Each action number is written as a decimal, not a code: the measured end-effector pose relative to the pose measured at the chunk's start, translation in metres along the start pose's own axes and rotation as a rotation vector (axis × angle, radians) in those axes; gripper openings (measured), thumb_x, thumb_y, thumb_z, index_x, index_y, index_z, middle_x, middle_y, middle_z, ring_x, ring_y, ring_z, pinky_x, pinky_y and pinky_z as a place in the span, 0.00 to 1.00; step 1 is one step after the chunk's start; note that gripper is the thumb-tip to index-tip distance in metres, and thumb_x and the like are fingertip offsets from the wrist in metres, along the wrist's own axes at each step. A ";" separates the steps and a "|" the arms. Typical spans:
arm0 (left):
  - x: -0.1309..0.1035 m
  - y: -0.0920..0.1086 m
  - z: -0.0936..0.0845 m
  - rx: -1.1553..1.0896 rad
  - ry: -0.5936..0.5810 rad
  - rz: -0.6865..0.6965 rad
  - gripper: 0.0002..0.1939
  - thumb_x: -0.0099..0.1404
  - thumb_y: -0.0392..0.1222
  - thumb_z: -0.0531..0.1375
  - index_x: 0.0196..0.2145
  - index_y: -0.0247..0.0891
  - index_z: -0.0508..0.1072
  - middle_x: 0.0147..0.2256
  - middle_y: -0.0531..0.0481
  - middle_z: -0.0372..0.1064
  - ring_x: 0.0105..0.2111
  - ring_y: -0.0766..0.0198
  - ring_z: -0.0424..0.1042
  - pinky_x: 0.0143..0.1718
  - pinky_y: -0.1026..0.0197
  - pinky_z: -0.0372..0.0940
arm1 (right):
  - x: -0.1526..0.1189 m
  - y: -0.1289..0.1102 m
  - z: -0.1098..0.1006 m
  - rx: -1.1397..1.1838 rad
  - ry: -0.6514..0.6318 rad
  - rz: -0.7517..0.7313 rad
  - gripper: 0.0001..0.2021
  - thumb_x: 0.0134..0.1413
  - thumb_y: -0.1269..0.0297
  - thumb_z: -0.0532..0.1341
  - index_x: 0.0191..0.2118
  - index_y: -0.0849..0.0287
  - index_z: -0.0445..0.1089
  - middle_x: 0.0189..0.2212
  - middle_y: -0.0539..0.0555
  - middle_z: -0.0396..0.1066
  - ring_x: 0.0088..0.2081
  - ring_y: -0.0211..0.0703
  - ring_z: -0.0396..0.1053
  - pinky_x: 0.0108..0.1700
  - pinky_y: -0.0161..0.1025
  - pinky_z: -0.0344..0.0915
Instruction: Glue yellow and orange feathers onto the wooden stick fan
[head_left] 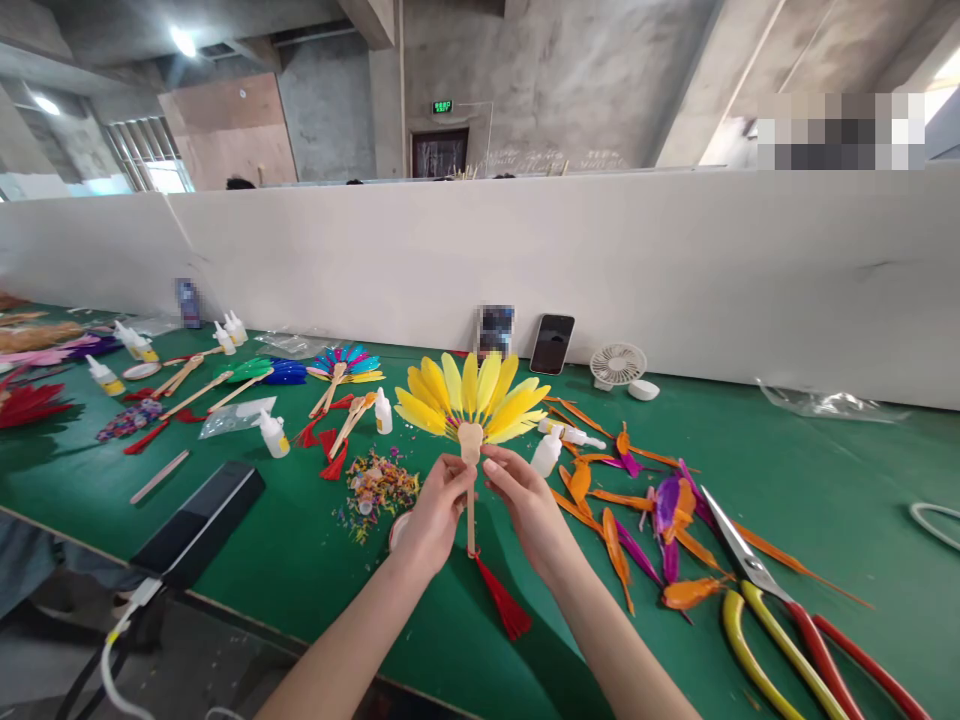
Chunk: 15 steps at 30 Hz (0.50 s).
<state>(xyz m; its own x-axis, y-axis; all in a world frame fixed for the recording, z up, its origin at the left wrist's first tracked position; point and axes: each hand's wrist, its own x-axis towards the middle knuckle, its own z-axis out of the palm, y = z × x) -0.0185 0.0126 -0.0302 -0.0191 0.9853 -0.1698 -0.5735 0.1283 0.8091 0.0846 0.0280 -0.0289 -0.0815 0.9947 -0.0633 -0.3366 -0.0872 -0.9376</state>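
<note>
A yellow feather fan [471, 388] stands upright before me, its feathers spread in a half circle above a pale wooden handle [471, 445]. My left hand [436, 505] is closed, thumb and fingers pinching the handle from the left. From the other side my right hand [526, 497] also grips the fan, fingertips at the handle just below the feathers. A red tassel [504, 602] hangs from the handle's lower end. Behind my left wrist, a small round lid or dish [400, 528] is partly hidden.
Orange and purple feathers [667, 510] lie scattered to the right, beside large scissors [757, 570]. Feather scraps [379, 487], glue bottles [273, 436] and finished-looking fans [345, 370] are on the left. A phone [552, 343] and small fan [617, 366] stand by the white partition [675, 270].
</note>
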 end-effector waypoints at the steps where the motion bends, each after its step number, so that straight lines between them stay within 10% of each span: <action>1: -0.001 0.000 0.000 0.037 -0.008 0.010 0.19 0.39 0.47 0.69 0.23 0.37 0.63 0.22 0.58 0.58 0.24 0.72 0.57 0.28 0.67 0.53 | 0.001 -0.001 0.002 0.008 0.005 -0.005 0.18 0.29 0.52 0.68 0.30 0.57 0.72 0.27 0.49 0.69 0.33 0.41 0.64 0.38 0.37 0.59; 10: -0.005 0.000 0.004 0.413 -0.087 0.091 0.15 0.43 0.45 0.66 0.23 0.38 0.64 0.23 0.56 0.59 0.28 0.67 0.60 0.32 0.64 0.55 | 0.004 0.001 -0.003 0.013 0.079 0.050 0.16 0.23 0.54 0.69 0.18 0.59 0.66 0.18 0.47 0.63 0.27 0.39 0.59 0.34 0.36 0.56; 15: -0.038 0.017 -0.004 0.572 0.158 0.324 0.10 0.53 0.47 0.61 0.29 0.38 0.67 0.28 0.51 0.65 0.30 0.65 0.64 0.34 0.61 0.61 | 0.001 -0.004 -0.019 -0.148 0.177 0.033 0.16 0.26 0.52 0.67 0.17 0.59 0.65 0.18 0.47 0.62 0.26 0.39 0.58 0.32 0.37 0.54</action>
<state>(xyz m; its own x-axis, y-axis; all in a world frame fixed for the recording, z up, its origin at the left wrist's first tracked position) -0.0304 -0.0227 -0.0121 -0.2612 0.9614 0.0863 0.0046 -0.0881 0.9961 0.1039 0.0308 -0.0323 0.0802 0.9866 -0.1419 -0.1945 -0.1241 -0.9730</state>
